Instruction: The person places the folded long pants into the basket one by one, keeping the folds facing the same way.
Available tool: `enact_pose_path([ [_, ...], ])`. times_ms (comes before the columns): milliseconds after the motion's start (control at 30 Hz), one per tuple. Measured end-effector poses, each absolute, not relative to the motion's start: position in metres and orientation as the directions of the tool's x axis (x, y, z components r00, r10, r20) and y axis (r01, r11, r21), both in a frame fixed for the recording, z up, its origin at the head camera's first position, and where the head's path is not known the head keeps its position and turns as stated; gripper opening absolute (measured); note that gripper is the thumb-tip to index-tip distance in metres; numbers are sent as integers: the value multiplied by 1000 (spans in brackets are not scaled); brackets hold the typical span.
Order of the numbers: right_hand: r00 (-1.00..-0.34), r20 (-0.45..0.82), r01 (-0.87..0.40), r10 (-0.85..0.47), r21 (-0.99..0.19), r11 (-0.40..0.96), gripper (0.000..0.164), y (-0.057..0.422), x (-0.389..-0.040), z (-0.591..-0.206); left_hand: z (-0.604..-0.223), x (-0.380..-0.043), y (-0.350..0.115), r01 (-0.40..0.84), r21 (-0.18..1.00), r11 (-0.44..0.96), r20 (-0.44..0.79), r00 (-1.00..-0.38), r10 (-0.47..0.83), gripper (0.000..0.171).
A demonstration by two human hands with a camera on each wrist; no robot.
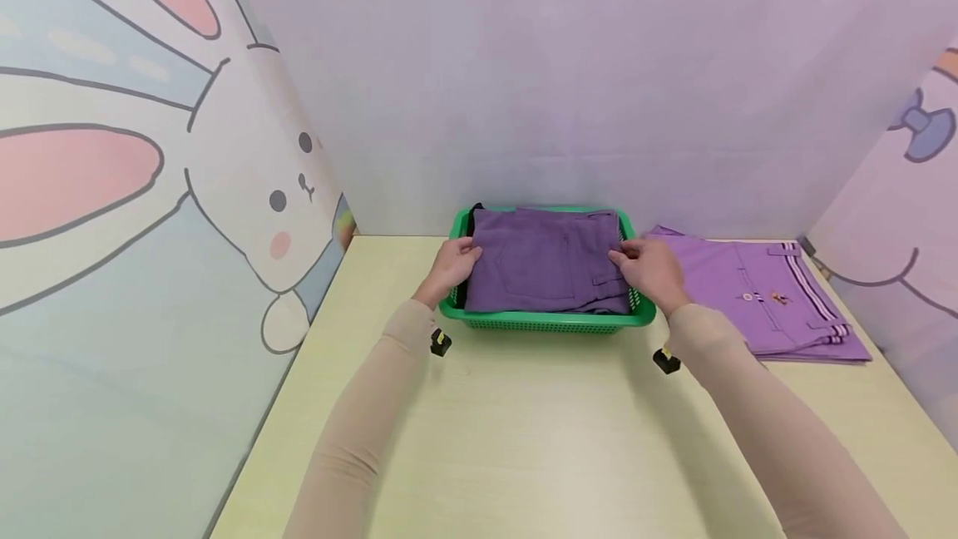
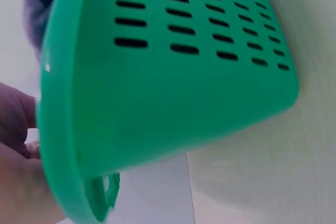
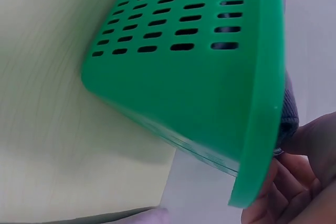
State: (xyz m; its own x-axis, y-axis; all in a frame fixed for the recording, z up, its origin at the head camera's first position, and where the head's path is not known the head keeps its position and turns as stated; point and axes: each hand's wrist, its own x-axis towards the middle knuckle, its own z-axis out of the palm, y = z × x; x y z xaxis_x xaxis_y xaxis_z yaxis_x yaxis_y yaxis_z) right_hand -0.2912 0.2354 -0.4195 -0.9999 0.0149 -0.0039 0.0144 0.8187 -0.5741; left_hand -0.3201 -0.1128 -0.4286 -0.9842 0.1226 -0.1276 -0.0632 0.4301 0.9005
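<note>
Dark purple folded trousers (image 1: 542,260), with a pocket outline showing on top, lie in a green plastic basket (image 1: 554,321). My left hand (image 1: 449,267) pinches their left edge just inside the basket rim. On the opposite side my right hand (image 1: 654,271) grips the right edge between thumb and fingers. In the right wrist view, the thumb and curled fingers of the right hand (image 3: 299,182) meet a ribbed dark edge of the cloth. The basket wall hides part of the left hand (image 2: 21,156) in the left wrist view.
Lighter purple folded trousers (image 1: 756,298) with a striped waistband lie on the table (image 1: 554,439) right of the basket. Something black (image 1: 476,210) shows at the basket's back left corner. Behind stands a pale wall (image 1: 554,90), with cartoon rabbit panels (image 1: 247,190) at the sides.
</note>
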Motion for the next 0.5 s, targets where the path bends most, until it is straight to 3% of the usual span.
enact_pose_path([
  [500,-991,117,8,58,-390,921,35,216,-291,-428,-433,-330,-108,8,726,687,-55,-996,70,43],
])
